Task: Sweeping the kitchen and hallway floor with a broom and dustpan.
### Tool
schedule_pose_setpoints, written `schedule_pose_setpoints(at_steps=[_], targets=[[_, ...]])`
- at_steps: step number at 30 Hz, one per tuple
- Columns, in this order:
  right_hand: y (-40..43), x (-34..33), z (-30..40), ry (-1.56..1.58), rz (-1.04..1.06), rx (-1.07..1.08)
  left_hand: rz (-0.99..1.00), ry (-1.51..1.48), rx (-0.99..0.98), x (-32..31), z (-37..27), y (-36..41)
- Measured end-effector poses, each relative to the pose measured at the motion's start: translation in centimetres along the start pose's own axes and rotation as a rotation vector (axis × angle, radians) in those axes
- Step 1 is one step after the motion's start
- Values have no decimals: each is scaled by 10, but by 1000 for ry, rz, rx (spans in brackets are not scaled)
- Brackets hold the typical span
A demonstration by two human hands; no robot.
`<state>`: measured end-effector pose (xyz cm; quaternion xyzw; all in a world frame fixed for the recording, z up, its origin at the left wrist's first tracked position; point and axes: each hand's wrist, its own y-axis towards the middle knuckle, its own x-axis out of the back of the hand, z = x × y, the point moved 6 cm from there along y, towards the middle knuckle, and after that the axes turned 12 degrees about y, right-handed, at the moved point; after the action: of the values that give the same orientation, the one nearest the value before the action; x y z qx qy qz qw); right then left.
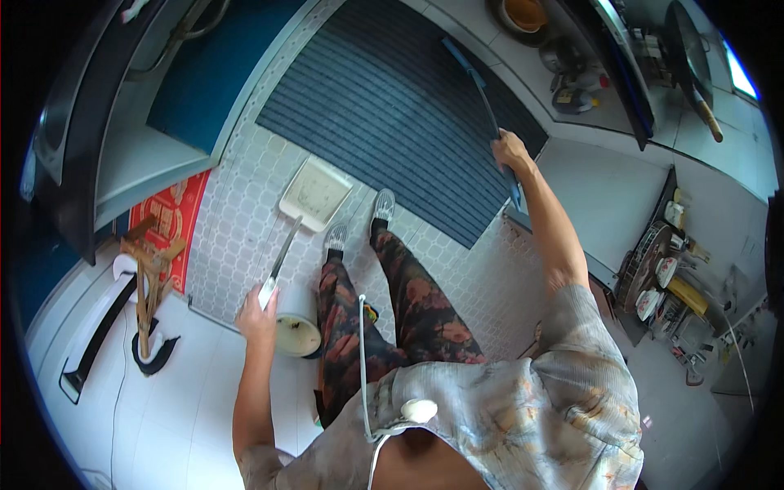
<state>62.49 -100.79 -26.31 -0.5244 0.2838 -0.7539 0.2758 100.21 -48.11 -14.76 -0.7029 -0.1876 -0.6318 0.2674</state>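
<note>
On the left, my left hand [257, 313] grips the white handle end of a long-handled dustpan [315, 193]. Its pale, shallow pan is at the tiled floor, just ahead of my feet, with some dark specks inside. My right hand [511, 150] is closed around the dark shaft of a long-handled blue broom or squeegee [487, 107]. The tool's narrow blue far end is over a dark ribbed floor mat [392, 110]; whether it touches the mat is unclear. A short blue end sticks out below my right hand.
A pale bin [298, 334] stands beside my leg. At left are a wooden folding stool or rack [150, 263] and a red printed mat [190, 226]. Cabinets with an open dark door [612, 67] hold pots and bottles at upper right. Dishes crowd a rack [643, 266] at right.
</note>
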Motion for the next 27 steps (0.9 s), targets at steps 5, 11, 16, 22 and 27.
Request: schedule_pose_setpoints(at_steps=[5,11,16,22,27], targets=[[72,24,19,-295,-85,-82,21,2,-18,-9,-5,-8],[50,-34,12,-249,-60,130,57,-25,-21,-10,-18,-3],[-90,-30,21,-176,328,188,38,-28,-13,0,-9,-5],[-142,10,45,-60,450,-50,51,-10,-21,-7,3,-5],[-54,-31,-18,-116,119,23,43,-32,-30,-14,-7,0]])
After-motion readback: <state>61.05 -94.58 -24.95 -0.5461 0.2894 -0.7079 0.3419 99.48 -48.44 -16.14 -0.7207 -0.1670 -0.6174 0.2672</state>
